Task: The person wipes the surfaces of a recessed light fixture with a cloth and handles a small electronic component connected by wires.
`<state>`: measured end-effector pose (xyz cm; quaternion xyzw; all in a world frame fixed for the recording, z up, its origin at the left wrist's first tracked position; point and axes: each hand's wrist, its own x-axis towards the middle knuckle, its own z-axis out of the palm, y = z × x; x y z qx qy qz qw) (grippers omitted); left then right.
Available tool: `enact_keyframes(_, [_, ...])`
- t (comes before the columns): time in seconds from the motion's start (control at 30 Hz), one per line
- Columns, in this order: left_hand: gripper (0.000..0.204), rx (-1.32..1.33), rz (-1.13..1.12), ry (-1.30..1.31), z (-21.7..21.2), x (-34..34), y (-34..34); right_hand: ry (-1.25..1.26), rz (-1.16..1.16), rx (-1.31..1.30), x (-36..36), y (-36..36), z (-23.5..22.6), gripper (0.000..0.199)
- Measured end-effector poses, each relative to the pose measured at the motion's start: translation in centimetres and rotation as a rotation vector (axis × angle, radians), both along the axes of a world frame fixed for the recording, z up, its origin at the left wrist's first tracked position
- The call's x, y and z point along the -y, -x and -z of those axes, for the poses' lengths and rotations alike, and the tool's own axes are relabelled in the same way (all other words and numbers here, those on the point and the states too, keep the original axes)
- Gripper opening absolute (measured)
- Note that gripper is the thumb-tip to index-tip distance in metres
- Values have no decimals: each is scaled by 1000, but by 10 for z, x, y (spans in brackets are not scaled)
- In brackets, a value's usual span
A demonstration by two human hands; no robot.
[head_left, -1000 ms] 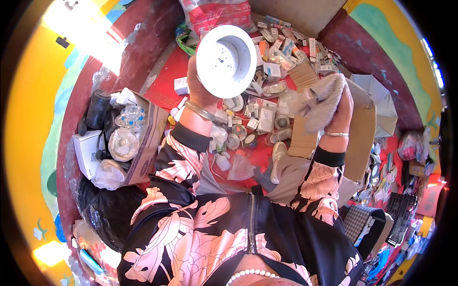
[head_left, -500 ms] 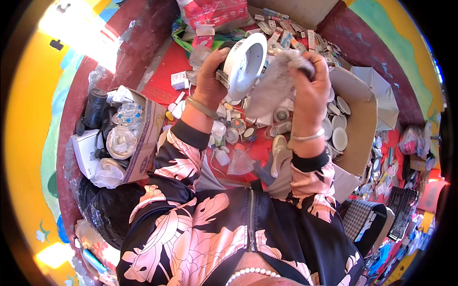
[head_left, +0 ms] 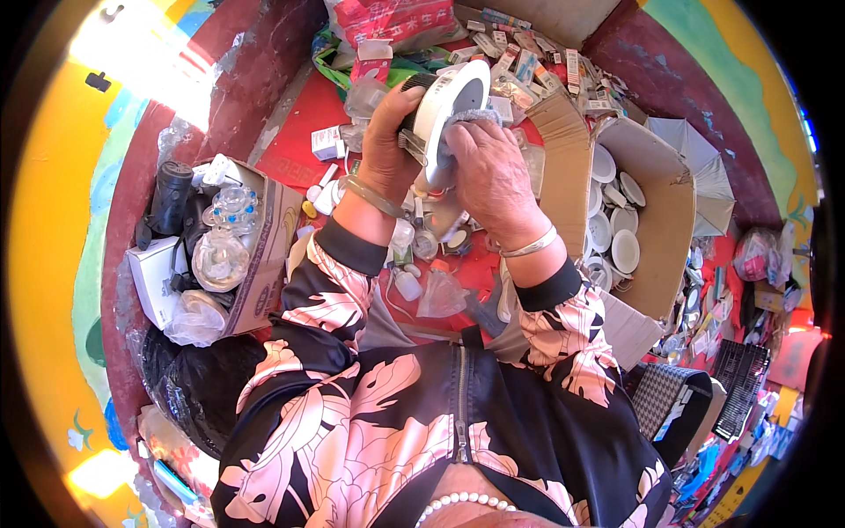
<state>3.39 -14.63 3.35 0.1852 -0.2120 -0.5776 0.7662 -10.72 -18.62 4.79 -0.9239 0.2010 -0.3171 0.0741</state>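
Two Hands, One Lamp Fitting

Two hands share a round white lamp fitting (head_left: 449, 110), raised above the littered red floor (head_left: 295, 132). Left hand (head_left: 387, 145) clasps its dark back; right hand (head_left: 488, 172) presses a grey cloth (head_left: 475, 119) to the rim. Risk: a slip onto the clutter below. Small white and coloured cartons (head_left: 528, 62) lie beyond; brown cardboard box (head_left: 669, 220) of white discs right; red printed sack (head_left: 396, 18) at top.

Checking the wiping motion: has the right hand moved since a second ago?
Yes. The right hand came left from over the cardboard box onto the white lamp.
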Motion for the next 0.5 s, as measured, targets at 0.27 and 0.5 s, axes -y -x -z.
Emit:
enact_keyframes(0.27, [38, 32, 12, -37, 0, -6, -2, -1686, -546, 536, 18, 21, -7, 21])
enact_keyframes(0.5, [52, -44, -36, -5, 27, -3, -25, -897, -10, 406, 79, 96, -15, 17])
